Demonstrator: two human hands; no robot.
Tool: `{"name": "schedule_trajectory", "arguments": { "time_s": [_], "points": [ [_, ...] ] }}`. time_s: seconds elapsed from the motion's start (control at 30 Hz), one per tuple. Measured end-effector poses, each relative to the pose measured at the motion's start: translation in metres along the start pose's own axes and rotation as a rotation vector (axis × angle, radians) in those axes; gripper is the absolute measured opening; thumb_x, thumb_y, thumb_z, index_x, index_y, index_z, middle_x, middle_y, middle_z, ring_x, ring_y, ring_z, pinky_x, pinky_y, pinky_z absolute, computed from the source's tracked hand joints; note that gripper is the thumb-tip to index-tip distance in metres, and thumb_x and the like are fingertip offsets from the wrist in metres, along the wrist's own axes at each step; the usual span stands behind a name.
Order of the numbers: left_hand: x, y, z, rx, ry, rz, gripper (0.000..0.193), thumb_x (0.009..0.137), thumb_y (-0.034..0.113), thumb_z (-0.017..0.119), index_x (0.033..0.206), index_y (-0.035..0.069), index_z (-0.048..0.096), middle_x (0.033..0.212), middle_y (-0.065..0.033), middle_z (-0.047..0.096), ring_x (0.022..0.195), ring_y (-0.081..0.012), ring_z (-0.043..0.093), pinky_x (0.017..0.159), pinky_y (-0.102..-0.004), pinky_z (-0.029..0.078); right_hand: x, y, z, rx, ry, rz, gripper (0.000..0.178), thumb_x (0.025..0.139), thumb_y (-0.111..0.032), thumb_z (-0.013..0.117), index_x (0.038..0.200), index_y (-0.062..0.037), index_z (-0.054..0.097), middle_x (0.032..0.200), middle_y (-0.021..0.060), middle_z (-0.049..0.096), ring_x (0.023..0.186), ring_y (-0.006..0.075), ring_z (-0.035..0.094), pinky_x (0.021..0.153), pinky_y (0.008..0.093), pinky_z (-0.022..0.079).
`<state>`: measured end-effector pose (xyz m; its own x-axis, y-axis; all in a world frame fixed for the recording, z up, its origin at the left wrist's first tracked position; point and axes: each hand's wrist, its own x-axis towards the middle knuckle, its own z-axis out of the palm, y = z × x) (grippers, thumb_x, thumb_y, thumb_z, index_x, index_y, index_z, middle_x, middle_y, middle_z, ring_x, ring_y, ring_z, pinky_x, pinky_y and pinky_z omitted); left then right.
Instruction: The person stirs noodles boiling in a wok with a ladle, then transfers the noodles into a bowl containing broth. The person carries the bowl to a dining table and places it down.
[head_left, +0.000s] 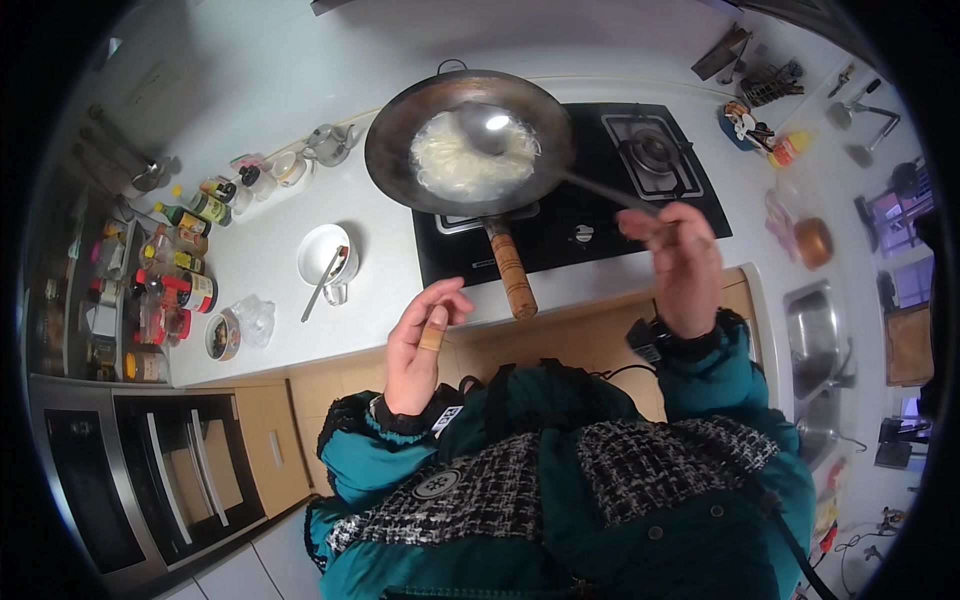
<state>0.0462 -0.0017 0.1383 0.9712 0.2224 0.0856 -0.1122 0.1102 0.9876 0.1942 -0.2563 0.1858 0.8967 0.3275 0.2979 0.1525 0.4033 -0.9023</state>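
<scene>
A dark wok point(385, 160) with a wooden handle point(512, 275) sits over the left burner of a black gas hob point(600, 215). Pale noodles point(440, 160) lie in cloudy liquid inside it. My right hand point(685, 260) is closed around the end of a long-handled metal ladle point(600, 188), whose shiny bowl rests among the noodles. Off the counter's front edge, left of the wok handle, my left hand point(420, 340) hangs half curled and holds nothing. Its fingers are apart, and a tan bandage is wrapped round one digit.
Left of the hob stands a white bowl point(318, 245) with a spoon point(322, 285) across it. Farther left are a small bowl point(222, 335), a clear plastic bag point(255, 320) and several seasoning bottles point(185, 220). A steel sink point(810, 330) is at right, an oven point(185, 470) lower left.
</scene>
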Motion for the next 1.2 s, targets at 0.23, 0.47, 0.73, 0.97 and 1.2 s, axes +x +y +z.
{"name": "schedule_trajectory", "arguments": {
  "time_s": [0.23, 0.47, 0.73, 0.97, 1.2],
  "points": [
    [0.015, 0.013, 0.035, -0.156, -0.055, 0.068, 0.056, 0.101, 0.041, 0.034, 0.138, -0.001, 0.035, 0.115, -0.0103, 0.055, 0.099, -0.0151, 0.050, 0.089, -0.0299, 0.041, -0.022, -0.007, 0.061, -0.176, -0.355, 0.143, 0.021, 0.095, -0.013, 0.045, 0.109, -0.0014, 0.054, 0.110, 0.0164, 0.062, 0.105, 0.0230, 0.058, 0.095, 0.0354, 0.042],
    [0.011, 0.004, 0.048, -0.428, 0.158, -0.002, 0.022, 0.099, 0.024, 0.044, 0.113, 0.007, 0.047, 0.106, -0.0120, 0.057, 0.091, -0.0138, 0.055, 0.084, -0.0270, 0.043, -0.033, 0.014, 0.073, -0.228, -0.582, 0.108, 0.023, 0.091, -0.005, 0.048, 0.112, -0.0034, 0.057, 0.107, 0.0096, 0.062, 0.102, 0.0196, 0.058, 0.089, 0.0314, 0.044],
    [0.008, -0.010, 0.038, -0.447, 0.212, -0.048, 0.017, 0.097, 0.023, 0.050, 0.105, 0.008, 0.050, 0.091, -0.0060, 0.055, 0.075, -0.0098, 0.051, 0.071, -0.0221, 0.042, -0.031, 0.023, 0.059, -0.360, -0.826, 0.199, 0.030, 0.089, 0.003, 0.048, 0.119, 0.0006, 0.052, 0.100, 0.0102, 0.061, 0.092, 0.0168, 0.059, 0.083, 0.0294, 0.046],
    [0.003, -0.020, 0.022, -0.488, 0.258, 0.011, 0.015, 0.097, 0.020, 0.050, 0.105, 0.007, 0.049, 0.093, -0.0086, 0.057, 0.077, -0.0114, 0.053, 0.074, -0.0241, 0.044, -0.023, 0.044, 0.008, -0.233, -0.341, 0.297, 0.023, 0.095, -0.009, 0.046, 0.113, -0.0005, 0.058, 0.085, 0.0050, 0.059, 0.080, 0.0130, 0.055, 0.077, 0.0271, 0.046],
    [-0.014, -0.030, 0.008, -0.470, 0.384, -0.097, 0.011, 0.097, 0.018, 0.049, 0.102, 0.008, 0.050, 0.090, -0.0051, 0.055, 0.076, -0.0101, 0.049, 0.074, -0.0230, 0.041, -0.017, 0.110, -0.079, -0.423, -0.055, 0.366, 0.021, 0.099, -0.011, 0.044, 0.104, -0.0005, 0.060, 0.087, 0.0055, 0.062, 0.077, 0.0119, 0.056, 0.073, 0.0248, 0.047]
  ]
}}
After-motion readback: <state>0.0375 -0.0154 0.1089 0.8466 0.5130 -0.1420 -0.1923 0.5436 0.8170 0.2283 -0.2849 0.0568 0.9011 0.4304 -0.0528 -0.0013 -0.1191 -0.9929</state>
